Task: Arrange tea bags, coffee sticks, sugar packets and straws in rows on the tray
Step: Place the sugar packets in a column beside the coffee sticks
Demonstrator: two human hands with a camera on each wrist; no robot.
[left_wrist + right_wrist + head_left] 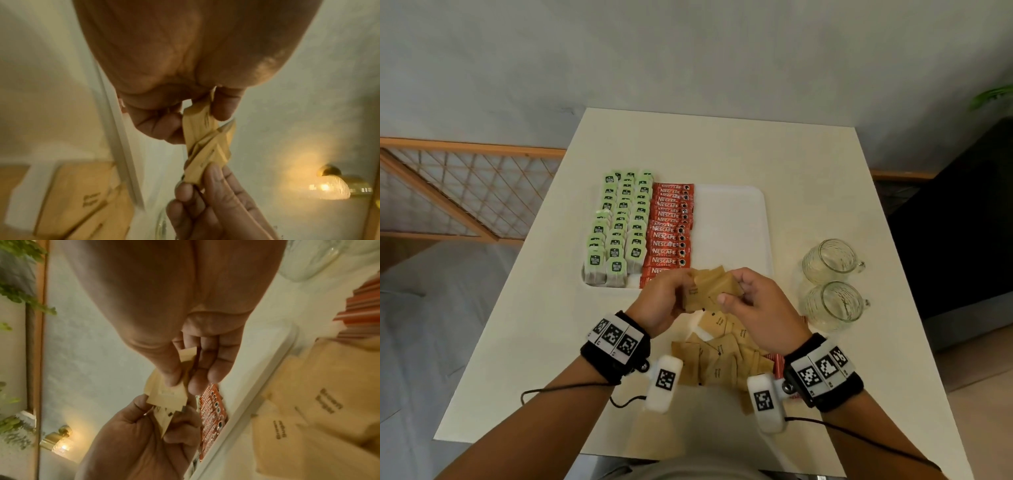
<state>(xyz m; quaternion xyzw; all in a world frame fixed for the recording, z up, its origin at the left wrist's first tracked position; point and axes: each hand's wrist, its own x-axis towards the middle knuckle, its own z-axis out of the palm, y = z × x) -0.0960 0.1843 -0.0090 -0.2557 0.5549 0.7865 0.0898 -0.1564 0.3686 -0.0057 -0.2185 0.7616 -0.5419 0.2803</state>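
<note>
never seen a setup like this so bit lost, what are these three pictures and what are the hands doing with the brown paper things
There is no machine: a person wears cameras on the head and on each wrist. The head view looks down at a white table. The other two look along each hand.

On the tray lie rows of green tea bags and red coffee sticks. Two glass mugs stand to the right. A loose pile of brown sugar packets lies near the person.

The left hand and right hand together pinch a small bunch of sugar packets above the tray's near edge.
</note>
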